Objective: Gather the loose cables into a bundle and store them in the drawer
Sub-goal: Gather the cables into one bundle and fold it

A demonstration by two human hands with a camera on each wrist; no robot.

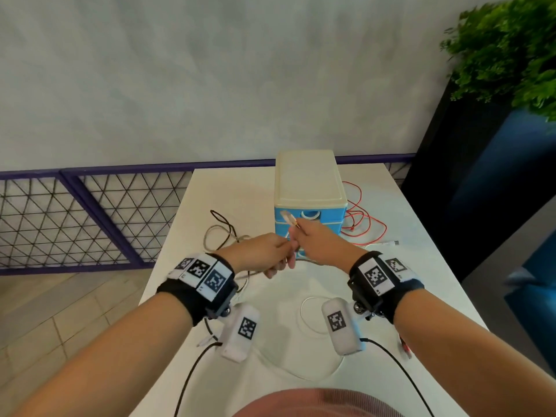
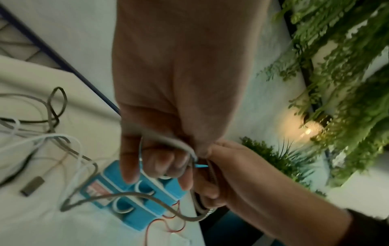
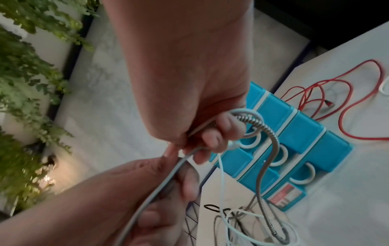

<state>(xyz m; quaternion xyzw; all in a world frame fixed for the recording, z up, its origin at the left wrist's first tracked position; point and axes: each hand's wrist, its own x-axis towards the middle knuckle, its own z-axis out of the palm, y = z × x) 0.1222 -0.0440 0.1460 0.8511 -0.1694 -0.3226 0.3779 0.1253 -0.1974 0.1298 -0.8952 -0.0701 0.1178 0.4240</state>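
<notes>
Both hands meet in front of the blue drawer unit [image 1: 310, 188], whose three drawers are shut. My right hand [image 1: 301, 236] pinches a folded loop of a grey braided cable [image 3: 265, 166], with a pale plug end sticking up above the fingers. My left hand [image 1: 275, 263] grips the same grey cable [image 2: 134, 194] just beside it, fingers curled round it. A thin white cable [image 3: 223, 183] hangs from the hands too. The rest of the grey cable and a dark cable [image 1: 222, 224] trail over the table to the left. A red cable [image 1: 373, 224] lies loose right of the unit.
Near my body a white cable [image 1: 304, 314] loops on the white table [image 1: 421, 281]. A white plug [image 1: 388, 243] lies by the red cable. A purple mesh railing [image 1: 90, 218] runs along the left, and a dark planter with a green plant [image 1: 511, 49] stands at the right.
</notes>
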